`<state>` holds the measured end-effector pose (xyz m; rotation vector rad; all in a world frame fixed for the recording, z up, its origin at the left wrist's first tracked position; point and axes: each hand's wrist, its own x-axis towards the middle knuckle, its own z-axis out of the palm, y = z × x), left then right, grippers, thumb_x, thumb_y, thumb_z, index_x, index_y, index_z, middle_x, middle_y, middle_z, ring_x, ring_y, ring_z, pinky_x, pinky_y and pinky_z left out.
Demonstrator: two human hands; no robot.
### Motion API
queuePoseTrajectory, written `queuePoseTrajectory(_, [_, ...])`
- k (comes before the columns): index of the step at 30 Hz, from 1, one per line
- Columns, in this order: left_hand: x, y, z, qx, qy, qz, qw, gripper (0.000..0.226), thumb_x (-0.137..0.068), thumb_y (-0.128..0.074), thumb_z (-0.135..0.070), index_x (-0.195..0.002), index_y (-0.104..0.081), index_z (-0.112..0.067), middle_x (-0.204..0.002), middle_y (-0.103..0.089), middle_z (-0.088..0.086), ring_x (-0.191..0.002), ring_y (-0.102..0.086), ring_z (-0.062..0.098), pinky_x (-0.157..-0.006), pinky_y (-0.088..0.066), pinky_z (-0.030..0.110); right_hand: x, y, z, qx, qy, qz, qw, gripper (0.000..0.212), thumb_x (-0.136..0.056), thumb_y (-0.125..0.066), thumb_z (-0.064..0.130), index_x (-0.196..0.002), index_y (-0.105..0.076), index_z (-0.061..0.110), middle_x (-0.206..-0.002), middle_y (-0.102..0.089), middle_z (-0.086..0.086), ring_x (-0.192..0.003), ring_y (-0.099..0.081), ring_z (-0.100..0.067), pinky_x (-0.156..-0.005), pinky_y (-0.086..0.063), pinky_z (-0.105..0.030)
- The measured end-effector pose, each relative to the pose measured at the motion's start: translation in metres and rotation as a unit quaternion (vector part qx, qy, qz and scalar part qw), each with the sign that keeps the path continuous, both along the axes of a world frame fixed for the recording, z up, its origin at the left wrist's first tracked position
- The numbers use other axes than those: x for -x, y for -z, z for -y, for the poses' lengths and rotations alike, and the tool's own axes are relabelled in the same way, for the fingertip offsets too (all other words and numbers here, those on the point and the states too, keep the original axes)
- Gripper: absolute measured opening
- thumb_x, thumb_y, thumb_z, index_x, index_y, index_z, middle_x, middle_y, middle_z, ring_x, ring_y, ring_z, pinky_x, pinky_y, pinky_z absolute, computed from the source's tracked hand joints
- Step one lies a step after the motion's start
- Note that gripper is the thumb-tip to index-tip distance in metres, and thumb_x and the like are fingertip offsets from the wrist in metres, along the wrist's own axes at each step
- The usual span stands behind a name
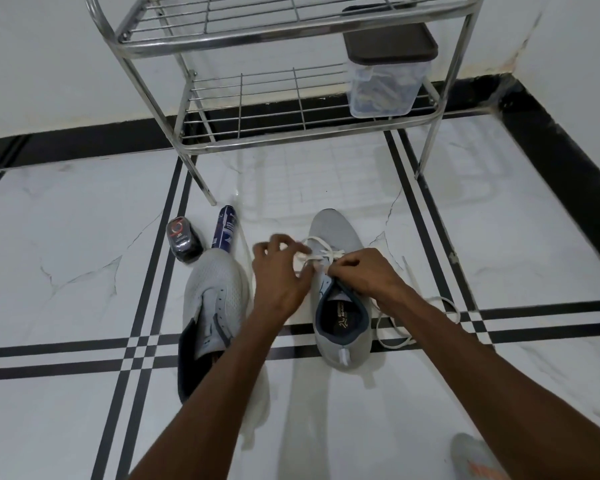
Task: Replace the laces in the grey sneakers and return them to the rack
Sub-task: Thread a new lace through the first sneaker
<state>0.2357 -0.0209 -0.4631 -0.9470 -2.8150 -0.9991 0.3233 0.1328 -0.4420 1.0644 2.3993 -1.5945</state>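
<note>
The right sneaker is standing upright on the tiled floor in front of the metal rack, with the left sneaker lying tilted just beside it; both hands are working over its eyelets. The left hand is pinching the white lace near the crossings; the right hand is gripping the lace at the tongue, its loose end trailing on the floor.

Two bare forearms are showing, reaching in from the near edge of the floor, with no sleeves, watch, bracelet or rings showing on them. The left hand and the right hand are both wearing no gloves. The wrists are lean, and the knuckles and fingers are showing plainly.
</note>
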Motion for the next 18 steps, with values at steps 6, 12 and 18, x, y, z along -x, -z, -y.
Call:
queuePoseTrajectory(6, [0.025, 0.003, 0.022, -0.145, -0.244, 0.055, 0.957, 0.019, -0.093, -0.066, -0.024, -0.097, -0.077, -0.008, -0.107, -0.069, 0.009, -0.104, -0.061, 0.024, -0.088, -0.044, 0.026, -0.007, 0.001, -0.006, -0.001, 0.0, 0.006, 1.0, 0.007, -0.081, -0.076, 0.028, -0.074, -0.079, 0.029, -0.074, -0.071, 0.017, -0.078, -0.064, -0.002, -0.068, -0.051, -0.022])
queuePoseTrajectory(12, [0.024, -0.021, 0.024, -0.01, -0.171, -0.049, 0.984, 0.033, -0.09, -0.069, -0.034, -0.119, -0.065, -0.02, -0.138, -0.052, 0.008, -0.131, -0.038, 0.036, -0.106, -0.03, 0.044, -0.011, 0.0, -0.013, 0.008, -0.014, 0.004, 1.0, 0.006, -0.082, -0.076, 0.029, -0.078, -0.08, 0.028, -0.081, -0.072, 0.017, -0.088, -0.066, -0.006, -0.072, -0.05, -0.022])
queuePoseTrajectory(18, [-0.004, 0.009, -0.008, 0.021, -0.038, 0.028, 0.999, 0.005, -0.092, -0.069, -0.023, -0.091, -0.074, -0.022, -0.114, -0.062, 0.001, -0.115, -0.048, 0.03, -0.088, -0.035, 0.039, -0.01, 0.003, -0.011, 0.003, -0.007, -0.001, 1.0, 0.005, -0.083, -0.076, 0.031, -0.08, -0.079, 0.031, -0.085, -0.073, 0.016, -0.09, -0.066, -0.005, -0.071, -0.048, -0.02])
